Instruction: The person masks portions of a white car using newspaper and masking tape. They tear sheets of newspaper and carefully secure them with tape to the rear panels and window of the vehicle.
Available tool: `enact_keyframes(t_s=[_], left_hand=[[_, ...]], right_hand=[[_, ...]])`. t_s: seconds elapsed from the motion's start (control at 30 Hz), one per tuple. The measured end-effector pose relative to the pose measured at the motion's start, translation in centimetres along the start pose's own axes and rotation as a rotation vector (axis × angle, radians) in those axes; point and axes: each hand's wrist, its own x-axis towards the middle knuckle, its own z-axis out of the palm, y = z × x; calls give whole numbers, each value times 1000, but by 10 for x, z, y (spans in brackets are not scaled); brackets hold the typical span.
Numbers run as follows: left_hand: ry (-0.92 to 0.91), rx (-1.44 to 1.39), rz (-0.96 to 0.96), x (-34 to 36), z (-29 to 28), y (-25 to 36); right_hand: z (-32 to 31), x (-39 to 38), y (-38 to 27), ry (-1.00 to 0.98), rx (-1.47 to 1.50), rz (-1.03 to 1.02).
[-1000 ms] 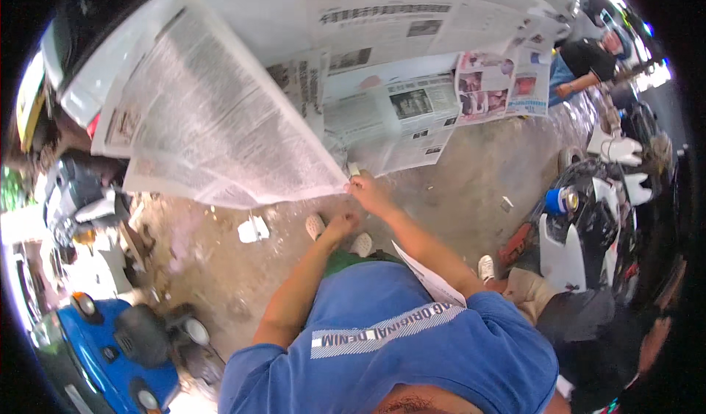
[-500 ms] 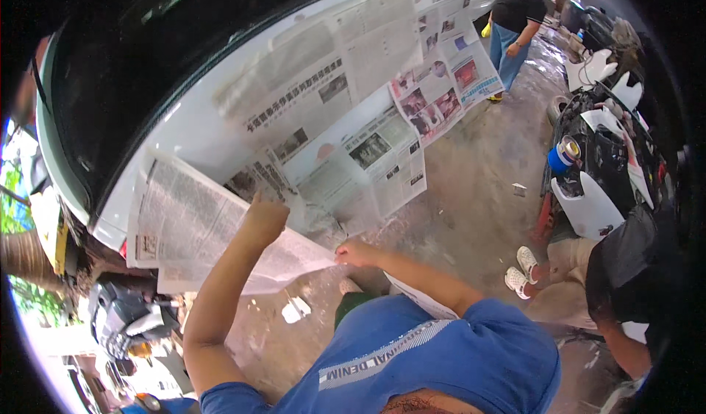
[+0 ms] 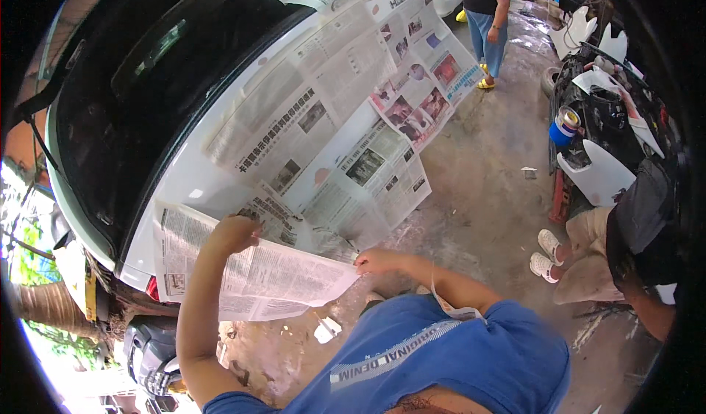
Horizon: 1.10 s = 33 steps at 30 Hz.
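Observation:
A loose newspaper sheet (image 3: 287,270) hangs at a slant in front of the white car's (image 3: 202,160) lower body. My left hand (image 3: 237,233) is closed at its upper edge, with the fingertips partly hidden. At the sheet's right corner, my right hand (image 3: 376,260) pinches the paper. Above and beyond my hands, several joined newspaper sheets (image 3: 316,120) cover the car's side, and their lower edges hang free. A pale strip (image 3: 460,311) lies between my right arm and my blue shirt; its kind is unclear.
At the right, a person (image 3: 632,230) in white clogs sits or crouches beside dark and white vehicle parts (image 3: 599,175). A blue can (image 3: 564,127) rests on those parts. Another person (image 3: 489,24) stands at the far end. A white scrap (image 3: 327,330) lies on the floor (image 3: 485,201).
The view has shifted. My left hand's index finger, stretched out before, is now curled at the sheet's edge. The sheet's left part sits lower on the car. My right hand keeps its corner.

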Motion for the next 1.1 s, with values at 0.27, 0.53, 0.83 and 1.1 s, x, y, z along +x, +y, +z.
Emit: enact_keyframes(t_s=[0.27, 0.53, 0.83, 1.1], left_hand=[[250, -166, 248, -70, -35, 73], [657, -395, 133, -68, -1, 117], [427, -720, 76, 1, 37, 145], [757, -703, 337, 72, -72, 186]], right_hand=[[-104, -76, -6, 223, -298, -161], [-204, -135, -126, 851, -430, -154], [-239, -160, -249, 1172, -790, -314], [-273, -152, -283, 1281, -878, -438]])
